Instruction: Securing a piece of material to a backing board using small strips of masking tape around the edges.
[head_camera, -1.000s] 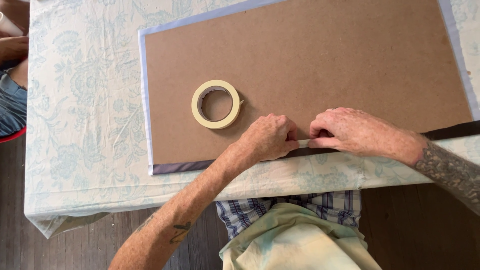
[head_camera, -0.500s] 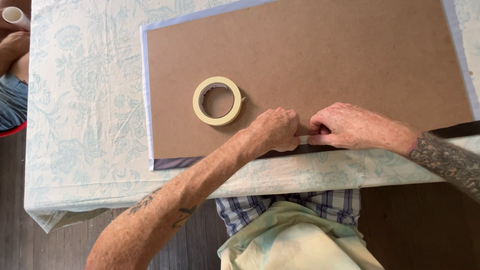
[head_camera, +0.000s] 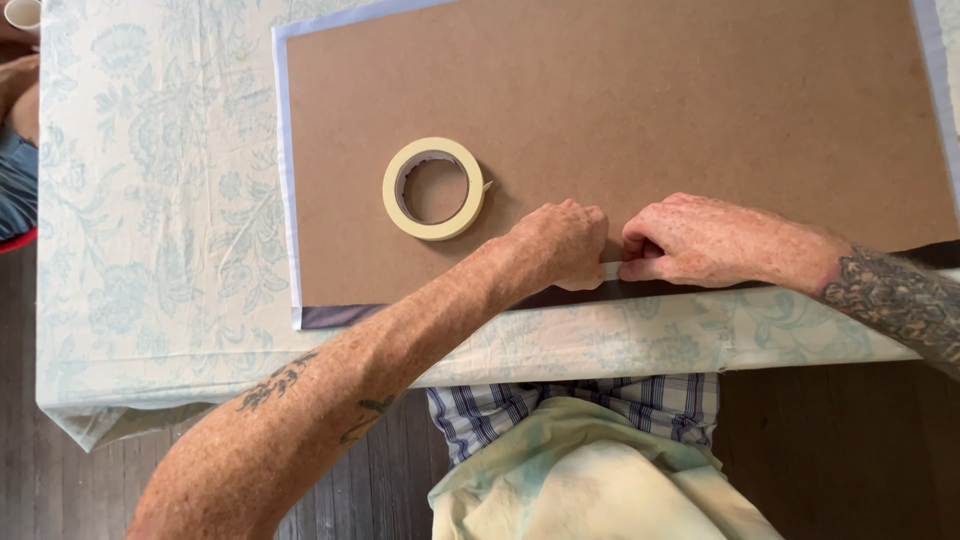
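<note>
While the masking tape roll (head_camera: 434, 188) lay on the brown board (head_camera: 650, 110), left hand (head_camera: 556, 246) and right hand (head_camera: 700, 240) each held a closed grip, pinching a tape strip (head_camera: 611, 270) at the board's near edge.

Both hands, left hand (head_camera: 560, 245) and right hand (head_camera: 700, 240), slid slightly left along the board's edge

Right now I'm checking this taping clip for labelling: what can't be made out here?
Head view only:
- Strip of tape: mostly hidden under the left hand and right hand.
- Brown board: right side cut off by the frame.
- White cup: cut off at the top-left corner.
</note>
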